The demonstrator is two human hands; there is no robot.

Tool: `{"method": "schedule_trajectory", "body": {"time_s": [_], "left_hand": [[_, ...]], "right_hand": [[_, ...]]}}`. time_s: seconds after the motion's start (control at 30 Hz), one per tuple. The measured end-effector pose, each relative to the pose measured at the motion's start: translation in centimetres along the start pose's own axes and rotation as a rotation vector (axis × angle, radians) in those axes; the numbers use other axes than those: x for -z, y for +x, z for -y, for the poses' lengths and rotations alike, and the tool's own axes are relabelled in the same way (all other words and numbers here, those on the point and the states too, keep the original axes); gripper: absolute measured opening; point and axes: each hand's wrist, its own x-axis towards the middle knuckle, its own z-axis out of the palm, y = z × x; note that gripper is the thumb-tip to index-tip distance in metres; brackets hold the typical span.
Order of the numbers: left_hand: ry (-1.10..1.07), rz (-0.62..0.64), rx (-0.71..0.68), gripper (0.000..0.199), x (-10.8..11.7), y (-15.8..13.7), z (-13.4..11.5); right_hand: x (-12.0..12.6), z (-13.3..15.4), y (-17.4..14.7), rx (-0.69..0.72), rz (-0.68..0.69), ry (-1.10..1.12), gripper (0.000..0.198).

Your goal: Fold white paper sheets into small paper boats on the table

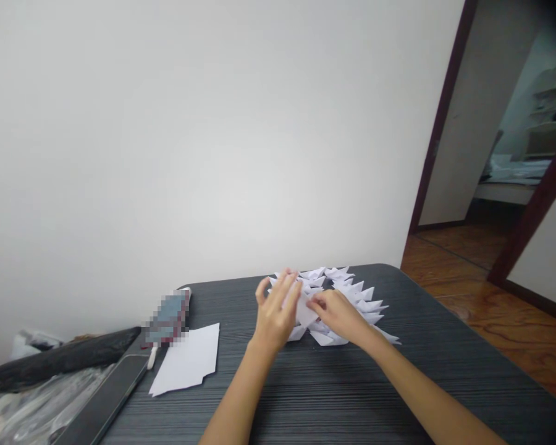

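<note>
A small folded white sheet of paper (pixel 306 313) is held up between my two hands above the table. My left hand (pixel 277 312) is raised on its left side, fingers pointing up and curved, with the paper against them. From the right, my right hand (pixel 337 314) pinches the paper's edge between thumb and fingertips. Behind and around the hands lie several folded white paper pieces with pointed ends, like paper boats (pixel 364 295). They sit close together in rows, and my hands hide some of them. Fold details of the held paper are too small to make out.
The dark wood-grain table (pixel 352 395) stands against a white wall (pixel 241 136). Left of my hands lies a stack of white paper (pixel 189 361), beside a blurred-out bluish object (pixel 169 315). A long black bundle (pixel 60 358) lies beyond the left edge. A doorway opens at right.
</note>
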Motion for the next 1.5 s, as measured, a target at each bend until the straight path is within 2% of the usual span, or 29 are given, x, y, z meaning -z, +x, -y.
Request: {"method": "schedule_trajectory", "body": {"time_s": [0.03, 0.07, 0.2, 0.3, 0.4, 0.5, 0.6, 0.7, 0.77, 0.8, 0.9, 0.93, 0.97, 1.03, 1.1, 1.17, 1.2, 1.27, 1.33, 1.5], "left_hand": [[-0.011, 0.078, -0.098, 0.029, 0.0, -0.1, -0.5], [-0.016, 0.15, -0.138, 0.028, -0.1, -0.2, -1.0], [-0.077, 0.318, -0.025, 0.021, 0.1, 0.0, -1.1], [-0.119, 0.442, -0.024, 0.021, 0.8, 0.5, -0.2], [-0.114, 0.497, -0.031, 0.019, 1.4, 0.9, 0.5], [-0.08, 0.499, 0.025, 0.016, 1.7, 0.9, 1.5], [0.006, 0.455, 0.138, 0.014, 2.2, 0.9, 3.3], [0.136, 0.277, 0.336, 0.018, 3.1, 1.2, 4.7], [0.097, 0.191, 0.431, 0.019, 3.7, 1.6, 4.5], [0.001, 0.222, 0.426, 0.019, 3.9, 1.9, 4.0], [-0.331, 0.515, 0.23, 0.024, 3.9, 2.3, 1.9], [-0.41, 0.599, 0.208, 0.023, 3.8, 2.3, 1.2], [-0.478, 0.68, 0.21, 0.022, 3.6, 2.3, 0.7], [-0.571, 0.765, 0.28, 0.02, 3.3, 2.1, 0.1], [-0.656, 0.735, 0.417, 0.02, 2.8, 2.0, 0.1], [-0.782, 0.589, 0.635, 0.021, 2.2, 1.9, 0.2], [-0.858, 0.49, 0.765, 0.022, 1.9, 1.8, 0.2], [-1.005, 0.317, 0.975, 0.024, 1.2, 1.7, 0.0], [-1.11, 0.23, 1.057, 0.024, 0.4, 1.5, -0.2], [-1.181, 0.181, 1.105, 0.025, -0.6, 0.8, -0.3]], "right_hand": [[0.0, 0.1, -0.1, 0.001, 0.013, -0.012, 0.027], [-0.1, 0.1, -0.2, 0.007, 0.021, -0.023, 0.026], [-0.3, 0.5, -0.6, 0.081, 0.051, -0.015, 0.027], [-0.3, 0.8, -0.8, 0.123, 0.076, 0.022, 0.029], [0.2, 0.9, -0.7, 0.134, 0.117, 0.067, 0.027], [1.1, 0.4, -0.3, 0.124, 0.21, 0.147, 0.028], [2.4, -0.9, 0.1, 0.1, 0.308, 0.223, 0.027], [3.4, -2.3, 0.2, 0.083, 0.336, 0.189, 0.026], [3.6, -2.6, 0.1, 0.099, 0.319, 0.096, 0.027], [3.6, -2.4, -0.1, 0.123, 0.311, 0.046, 0.027], [3.5, -1.3, -0.6, 0.231, 0.343, 0.009, 0.024], [3.4, -0.8, -0.7, 0.252, 0.349, 0.011, 0.024], [3.4, -0.4, -0.8, 0.261, 0.325, 0.011, 0.024], [3.3, 0.0, -0.8, 0.262, 0.246, 0.048, 0.024], [3.0, 0.0, -0.4, 0.216, 0.107, 0.201, 0.02], [2.4, -0.2, 0.2, 0.124, -0.05, 0.475, 0.017], [1.9, -0.3, 0.5, 0.069, -0.109, 0.626, 0.022], [0.9, -0.4, 0.9, 0.007, -0.04, 0.829, 0.037], [0.1, -0.4, 1.0, -0.059, 0.017, 0.889, 0.035], [-0.4, -0.2, 0.8, -0.086, -0.03, 0.929, 0.032]]}}
